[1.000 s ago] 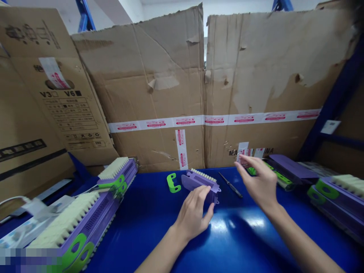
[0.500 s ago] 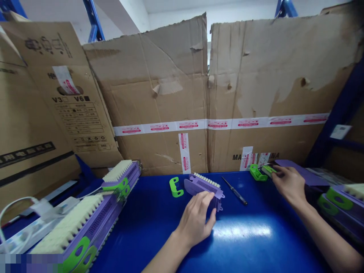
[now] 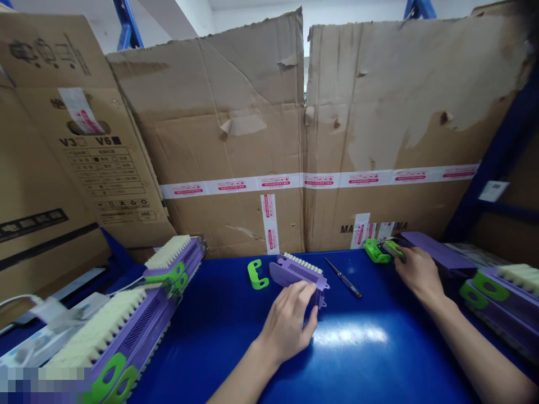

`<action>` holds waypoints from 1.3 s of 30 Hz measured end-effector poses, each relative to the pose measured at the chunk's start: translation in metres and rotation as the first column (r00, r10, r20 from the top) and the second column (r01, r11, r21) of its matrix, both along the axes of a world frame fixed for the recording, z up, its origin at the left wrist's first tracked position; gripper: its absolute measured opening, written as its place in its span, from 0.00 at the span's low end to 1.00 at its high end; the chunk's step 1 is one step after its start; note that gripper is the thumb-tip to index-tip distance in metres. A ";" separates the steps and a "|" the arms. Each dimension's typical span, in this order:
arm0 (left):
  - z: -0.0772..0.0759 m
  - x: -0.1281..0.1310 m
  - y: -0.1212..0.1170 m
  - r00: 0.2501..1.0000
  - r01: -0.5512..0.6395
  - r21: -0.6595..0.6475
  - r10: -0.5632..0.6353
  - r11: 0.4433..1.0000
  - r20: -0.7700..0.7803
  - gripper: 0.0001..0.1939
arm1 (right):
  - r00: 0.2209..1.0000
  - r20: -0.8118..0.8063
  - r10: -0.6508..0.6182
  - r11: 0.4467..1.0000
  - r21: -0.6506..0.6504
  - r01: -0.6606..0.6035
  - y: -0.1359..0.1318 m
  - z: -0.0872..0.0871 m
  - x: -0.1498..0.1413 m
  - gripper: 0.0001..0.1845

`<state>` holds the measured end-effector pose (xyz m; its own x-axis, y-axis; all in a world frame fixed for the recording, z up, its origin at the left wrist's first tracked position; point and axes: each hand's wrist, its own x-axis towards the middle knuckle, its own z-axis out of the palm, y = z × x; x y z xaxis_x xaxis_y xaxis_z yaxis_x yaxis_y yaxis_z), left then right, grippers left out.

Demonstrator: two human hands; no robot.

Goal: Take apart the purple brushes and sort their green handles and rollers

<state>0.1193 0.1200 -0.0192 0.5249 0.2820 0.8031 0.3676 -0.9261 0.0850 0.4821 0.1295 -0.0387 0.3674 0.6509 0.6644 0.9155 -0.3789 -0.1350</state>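
On the blue table, just right of the loose green handle, the left hand rests on a purple brush — fingers together, thumb against its near end. Well right of that handle, the right hand curls its fingers over a green-handled piece — whether they clamp it, I cannot tell.

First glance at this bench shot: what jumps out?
The glossy blue table and the wall of torn cardboard boxes behind it dominate. At centre, the left hand rests on a purple brush, with a loose green handle just left of it and a thin dark tool to its right. The right hand reaches to green parts at the far right edge; rows of purple brushes line the left.
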 end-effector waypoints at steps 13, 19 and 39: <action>0.001 0.002 -0.001 0.998 0.038 -0.033 -0.039 0.999 -0.049 0.23 | 0.997 0.048 -0.061 0.979 -0.194 0.069 -0.013 0.017 -0.026 0.17; 0.001 0.002 -0.002 0.997 0.040 -0.034 -0.042 0.999 -0.059 0.22 | 0.996 0.036 -0.076 0.979 -0.187 0.081 -0.015 0.019 -0.030 0.18; 0.002 -0.001 0.002 0.994 -0.033 0.051 0.038 0.998 -0.103 0.20 | 0.987 0.145 -0.070 0.991 -0.099 0.085 -0.019 0.018 -0.040 0.18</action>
<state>0.1186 0.1224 -0.0170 0.5963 0.2630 0.7584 0.4045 -0.9145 -0.0009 0.4424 0.1105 -0.0202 0.3272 0.6926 0.6428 0.8898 -0.4549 0.0372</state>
